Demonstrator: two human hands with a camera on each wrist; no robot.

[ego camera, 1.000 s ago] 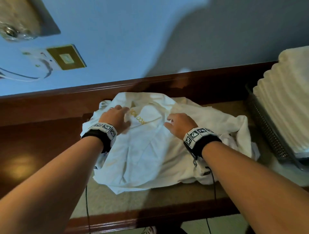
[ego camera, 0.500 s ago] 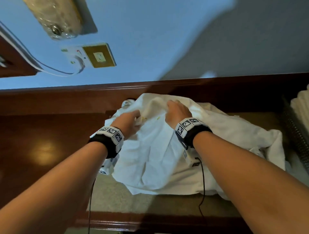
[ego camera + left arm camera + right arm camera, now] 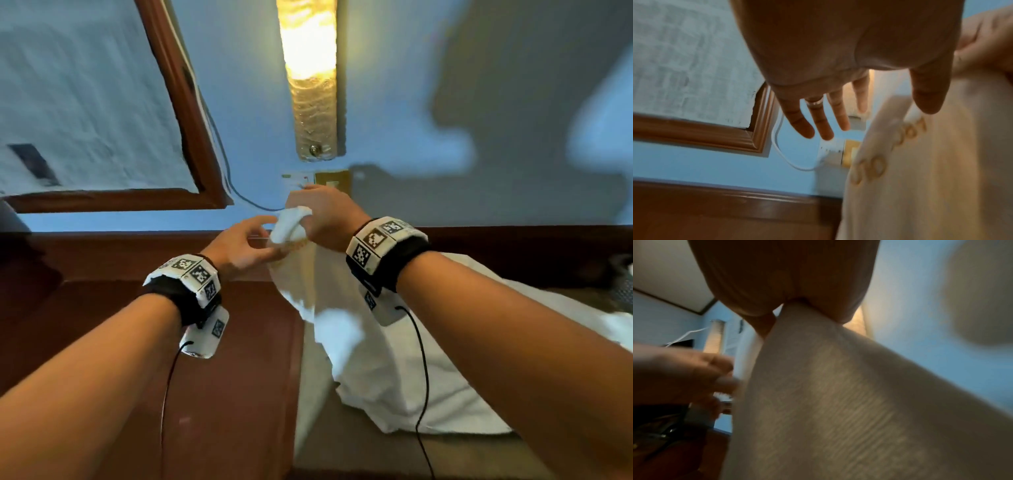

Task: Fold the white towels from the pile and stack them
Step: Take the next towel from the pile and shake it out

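Up in front of me, my right hand (image 3: pixel 325 216) has its fingers curled round a bunched corner of a white towel (image 3: pixel 373 359), and the cloth hangs down from that grip to the counter (image 3: pixel 239 377), where its lower end lies crumpled on a pale mat (image 3: pixel 342 452). Close beside it on the left, my left hand (image 3: pixel 239 246) is held with the fingers straight and spread; the left wrist camera shows them apart with a ring on one, and the thumb (image 3: pixel 929 91) lies just by the towel's edge (whether it touches the cloth I cannot tell from the blur). Gold lettering (image 3: pixel 877 165) runs along the towel near that edge. From the right wrist camera the towel (image 3: pixel 838 402) fills most of the picture, pinched at the top under my palm. Behind the hands a lit wall lamp (image 3: pixel 311 78) hangs on the blue wall, with a wooden frame (image 3: pixel 185 113) to its left and a socket plate (image 3: pixel 332 180) below it.
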